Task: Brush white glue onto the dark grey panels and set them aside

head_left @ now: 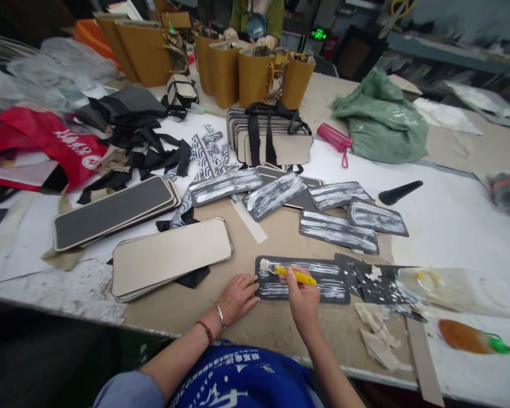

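- Near table [459,226] edge: strip of bare brown board [242,328] between it and the dark panel [334,277].
- Left of panel: some bare board, then the beige panel stack [172,258] toward the table's left edge.
- Right end of panel: tight, glue-spattered dark sheet [380,283] right up against it. Far side: white-streaked panels [339,231] nearby.
- Panel: lies flat near the middle of the near table edge, long side roughly along it; dark, rounded corners, white streaks lengthwise, dark gaps showing.
- Right hand [305,303]: pinching the yellow-handled brush [281,270]; white-loaded tip at panel's far left corner.
- Left hand [238,299]: flattish, fingers slightly bent, close together, fingertips at panel's left end, grips nothing visible.
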`<state>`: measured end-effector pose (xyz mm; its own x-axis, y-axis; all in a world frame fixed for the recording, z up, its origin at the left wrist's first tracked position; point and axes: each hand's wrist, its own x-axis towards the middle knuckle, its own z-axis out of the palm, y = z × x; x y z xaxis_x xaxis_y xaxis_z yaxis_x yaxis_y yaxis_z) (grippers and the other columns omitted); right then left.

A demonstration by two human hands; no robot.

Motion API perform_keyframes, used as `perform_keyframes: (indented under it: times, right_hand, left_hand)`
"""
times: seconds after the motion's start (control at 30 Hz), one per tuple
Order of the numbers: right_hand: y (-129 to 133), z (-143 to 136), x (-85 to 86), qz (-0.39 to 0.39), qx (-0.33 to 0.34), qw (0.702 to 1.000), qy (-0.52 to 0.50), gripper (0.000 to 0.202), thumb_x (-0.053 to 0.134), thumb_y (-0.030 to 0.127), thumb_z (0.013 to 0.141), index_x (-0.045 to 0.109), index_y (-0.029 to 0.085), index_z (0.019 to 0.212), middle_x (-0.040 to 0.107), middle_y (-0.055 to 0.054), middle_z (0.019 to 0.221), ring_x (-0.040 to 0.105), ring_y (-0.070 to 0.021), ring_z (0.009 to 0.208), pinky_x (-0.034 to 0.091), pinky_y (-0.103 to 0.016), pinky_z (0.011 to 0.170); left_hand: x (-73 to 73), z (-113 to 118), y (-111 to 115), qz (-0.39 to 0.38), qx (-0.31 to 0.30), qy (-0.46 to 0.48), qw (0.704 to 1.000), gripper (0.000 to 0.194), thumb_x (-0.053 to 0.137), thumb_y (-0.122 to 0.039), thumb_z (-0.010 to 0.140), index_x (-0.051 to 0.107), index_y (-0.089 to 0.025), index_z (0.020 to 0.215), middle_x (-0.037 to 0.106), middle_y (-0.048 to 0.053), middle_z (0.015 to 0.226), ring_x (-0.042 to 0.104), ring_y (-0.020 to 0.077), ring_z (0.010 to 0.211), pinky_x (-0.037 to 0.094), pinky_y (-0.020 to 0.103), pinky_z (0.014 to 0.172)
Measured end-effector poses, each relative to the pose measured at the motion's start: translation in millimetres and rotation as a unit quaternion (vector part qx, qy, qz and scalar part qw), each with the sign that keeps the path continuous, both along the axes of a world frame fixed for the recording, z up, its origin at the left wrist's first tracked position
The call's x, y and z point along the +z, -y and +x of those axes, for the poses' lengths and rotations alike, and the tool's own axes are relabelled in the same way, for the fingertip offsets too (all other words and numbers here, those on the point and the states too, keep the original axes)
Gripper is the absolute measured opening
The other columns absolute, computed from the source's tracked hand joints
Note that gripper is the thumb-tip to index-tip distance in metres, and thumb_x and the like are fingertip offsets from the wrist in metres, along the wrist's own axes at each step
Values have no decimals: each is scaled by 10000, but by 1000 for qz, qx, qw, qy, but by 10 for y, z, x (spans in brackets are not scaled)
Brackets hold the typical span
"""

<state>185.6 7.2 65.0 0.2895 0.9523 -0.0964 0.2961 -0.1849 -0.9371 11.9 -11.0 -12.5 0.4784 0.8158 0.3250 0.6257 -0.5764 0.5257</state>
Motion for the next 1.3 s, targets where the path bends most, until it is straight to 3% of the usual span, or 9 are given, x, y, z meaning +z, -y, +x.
perform_keyframes:
  times: [0.17, 0.43, 0.53, 0.63, 0.77, 0.97, 1.03, 1.13, 1.3]
  right_hand:
    - [-95, 176, -128, -17, -40, 999, 0, 370, 512, 529, 760, 555, 172, 845, 627, -59, 772, 626, -198, 630, 510, -318, 624]
    - [-3, 1558, -142, -28, -207, 963, 171, 441, 512, 559, 726, 579, 142, 855, 641, -72, 636, 634, -237, 631, 493, -344, 630]
    - [44, 1768, -83, -24, -240, 946, 216, 467, 501, 569, 727, 591, 126, 847, 633, -76, 605, 632, -250, 636, 490, -366, 639]
    - [103, 1576, 33, -3, -225, 952, 205, 456, 516, 567, 729, 583, 131, 848, 637, -80, 633, 632, -246, 637, 498, -368, 634]
    - [178, 900, 155, 5, -125, 988, 89, 394, 545, 531, 742, 563, 153, 852, 637, -74, 710, 627, -216, 616, 521, -351, 618]
    - [233, 33, -4, -7, -15, 999, -42, 299, 504, 464, 800, 547, 170, 838, 604, -50, 761, 619, -186, 635, 536, -325, 613]
    - [240, -23, -86, -6, 6, 999, -34, 301, 488, 463, 810, 548, 169, 839, 600, -54, 779, 616, -181, 644, 533, -319, 616]
    - [248, 154, -132, 9, -4, 999, 52, 329, 475, 480, 811, 561, 164, 832, 607, -68, 791, 609, -189, 673, 515, -324, 643]
    - [316, 529, 3, 55, -84, 973, 209, 338, 485, 483, 805, 582, 160, 826, 621, -84, 799, 593, -212, 749, 472, -355, 730]
  left_hand:
    - [9, 4, 1, 18, -2, -6, 1000, 217, 528, -263, 805, 575, -129, 970, 603, 133, 1020, 545, 220, 967, 489, 396, 830]
    - [11, 13, -9, 56, -1, 1, 998, 193, 526, -254, 805, 582, -145, 954, 616, 128, 1008, 563, 216, 954, 503, 392, 814]
    - [-8, 10, -8, 55, 0, 2, 998, 199, 528, -255, 805, 580, -146, 963, 615, 128, 1014, 564, 216, 955, 504, 398, 815]
    - [-17, 5, -2, 48, 0, 2, 999, 206, 529, -257, 806, 576, -142, 970, 613, 130, 1018, 564, 217, 958, 506, 396, 818]
    - [-19, 2, 24, 23, 1, 6, 1000, 225, 516, -259, 815, 558, -147, 1006, 596, 129, 1059, 551, 219, 996, 498, 404, 848]
    - [-24, 16, 51, 13, 16, -2, 1000, 224, 518, -270, 813, 540, -142, 995, 594, 126, 1061, 555, 223, 990, 497, 413, 853]
    - [-24, 17, 47, 20, 14, -3, 1000, 218, 520, -266, 811, 540, -138, 986, 603, 125, 1040, 557, 219, 980, 499, 406, 851]
    - [-27, 15, 37, 37, 13, 6, 999, 199, 534, -260, 803, 549, -130, 952, 607, 129, 1025, 559, 215, 971, 501, 396, 850]
    - [-24, 8, 25, 42, 10, 11, 999, 168, 536, -263, 803, 560, -138, 911, 606, 126, 1020, 561, 211, 960, 505, 390, 842]
